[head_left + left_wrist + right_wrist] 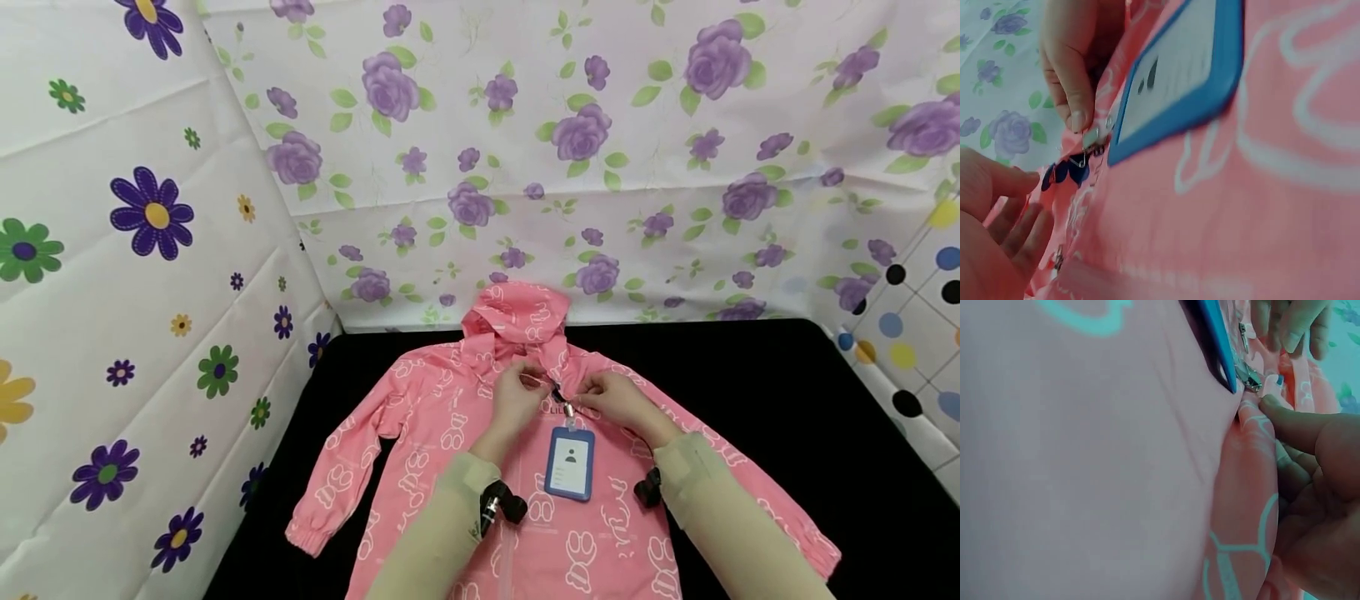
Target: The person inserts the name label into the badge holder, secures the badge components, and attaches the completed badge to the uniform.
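Note:
A pink hooded jacket (pixel 420 417) with white line prints lies spread on its back. On its chest hangs a blue-framed badge holder (pixel 569 463) with a white card, below a metal clip (pixel 1090 139). My right hand (pixel 618 400) pinches jacket fabric beside the clip; in the right wrist view its thumb (pixel 1294 422) presses on a pink fold. My left hand (pixel 517 396) is at the collar's other side. In the left wrist view its fingers (pixel 1007 240) are loosely spread, with the thumb near a small dark blue piece (pixel 1079 170).
Black cloth (pixel 720 375) covers the table under the jacket. A purple-flowered sheet (pixel 525 167) rises behind it, a daisy-patterned sheet (pixel 150 333) on the left and a dotted one (pixel 907 358) on the right. Dark wrist cameras (pixel 502 504) sit over the jacket front.

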Action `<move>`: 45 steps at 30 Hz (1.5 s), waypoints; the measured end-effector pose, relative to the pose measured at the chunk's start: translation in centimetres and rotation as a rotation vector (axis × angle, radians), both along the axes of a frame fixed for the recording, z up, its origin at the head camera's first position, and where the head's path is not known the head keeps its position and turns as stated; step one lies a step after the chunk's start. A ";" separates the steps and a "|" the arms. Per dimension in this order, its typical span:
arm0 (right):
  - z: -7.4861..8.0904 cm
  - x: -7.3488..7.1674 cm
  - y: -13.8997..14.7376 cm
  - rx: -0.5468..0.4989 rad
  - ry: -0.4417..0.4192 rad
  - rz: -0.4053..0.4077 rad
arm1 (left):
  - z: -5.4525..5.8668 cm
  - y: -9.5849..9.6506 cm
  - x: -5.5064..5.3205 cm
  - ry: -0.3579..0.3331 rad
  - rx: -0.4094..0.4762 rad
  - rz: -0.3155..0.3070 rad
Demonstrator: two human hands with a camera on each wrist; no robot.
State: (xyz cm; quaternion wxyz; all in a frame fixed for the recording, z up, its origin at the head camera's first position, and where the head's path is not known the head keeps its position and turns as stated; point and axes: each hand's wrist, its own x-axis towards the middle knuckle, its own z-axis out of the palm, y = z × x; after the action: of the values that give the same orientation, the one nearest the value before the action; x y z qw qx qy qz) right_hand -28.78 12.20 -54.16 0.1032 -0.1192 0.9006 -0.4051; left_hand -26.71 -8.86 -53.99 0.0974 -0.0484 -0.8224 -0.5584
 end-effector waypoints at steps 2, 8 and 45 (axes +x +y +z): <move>0.1 0.1 -0.1 0.003 0.003 0.000 | 0.1 -0.3 -0.1 0.063 -0.142 -0.034; 0.3 0.1 -0.1 0.036 0.013 0.007 | 0.3 -0.3 -0.5 0.204 -0.557 -0.171; 1.1 -0.5 0.3 -0.125 -0.164 0.004 | -0.2 0.7 -1.5 0.226 -0.763 -0.125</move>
State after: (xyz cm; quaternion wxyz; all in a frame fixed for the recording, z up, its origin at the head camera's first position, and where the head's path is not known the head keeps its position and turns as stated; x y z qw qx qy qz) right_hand -29.26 12.45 -53.10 0.1699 -0.0938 0.8618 -0.4687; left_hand -28.19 -8.17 -54.24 0.1279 -0.1921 -0.9503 -0.2090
